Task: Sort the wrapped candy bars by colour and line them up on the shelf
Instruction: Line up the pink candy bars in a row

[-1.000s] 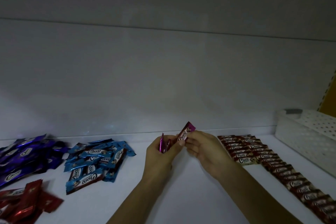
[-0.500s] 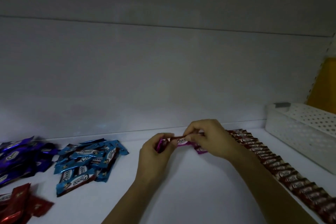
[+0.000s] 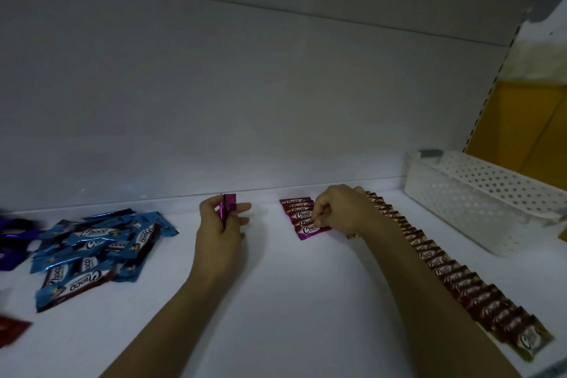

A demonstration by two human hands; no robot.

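My left hand, mid-frame, grips a few pink bars upright. My right hand, right of centre, pinches one pink bar at the near end of the short pink row on the shelf. The blue pile lies at the left.

Only two bare limbs in view. On one side, a slim left forearm, uncovered from the wrist to the bottom edge of the picture. On the other, an equally uncovered right forearm, with more of its length showing. Bare left hand with slender fingers above a narrow wrist. Bare right hand with rounded knuckles and short pale nails just showing. Under the right wrist, a small dull-gold glint, too small to tell whether worn. Soft shadow along both forearms in the dim light.
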